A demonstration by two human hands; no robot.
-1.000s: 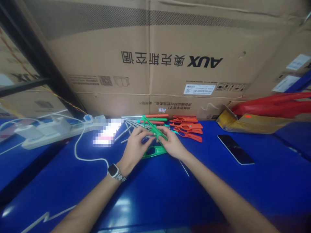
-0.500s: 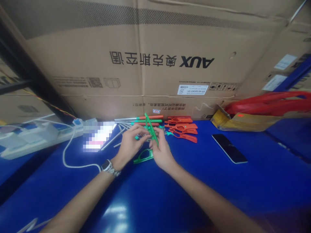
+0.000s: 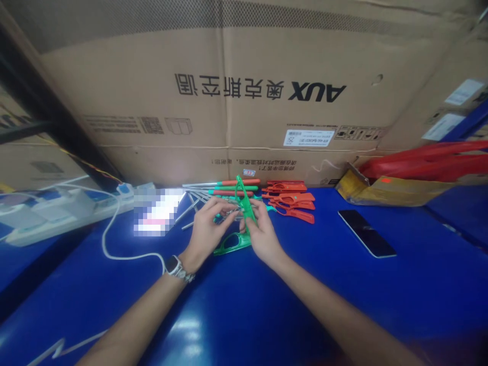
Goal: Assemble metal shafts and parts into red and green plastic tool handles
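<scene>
While the fingers of the right hand (image 3: 265, 231) grip a green shell piece (image 3: 247, 207) by its lower part, holding it tilted up above the counter (image 3: 305, 315), the fingertips of the left hand (image 3: 208, 226) meet close beside it; whether they pinch a small part or only touch the shell, I cannot tell. For such close work a light, even grip seems best: thin plastic likely flexes under a hard squeeze, and anything loose inside could slip out if the piece tips. Steady wrists should help the left fingertips aim. Just below the fingers lies a second green piece (image 3: 243, 241), near enough to be knocked by a dropping hand. Beyond the fingers, rods with red and green handles (image 3: 236, 182) lie bunched; right of those, red shell pieces (image 3: 293, 199) form a loose group.

Glossy blue, the counter catches glare on the near side of the fingers. Farther right rests a phone (image 3: 366, 234), with red things (image 3: 423, 157) in an open carton (image 3: 412, 189) behind it. Left of the fingers are a bright blurred panel (image 3: 158, 213) and, past it, a white power strip (image 3: 57, 227). A large cardboard box (image 3: 259, 40), its print upside down, walls off the far side.
</scene>
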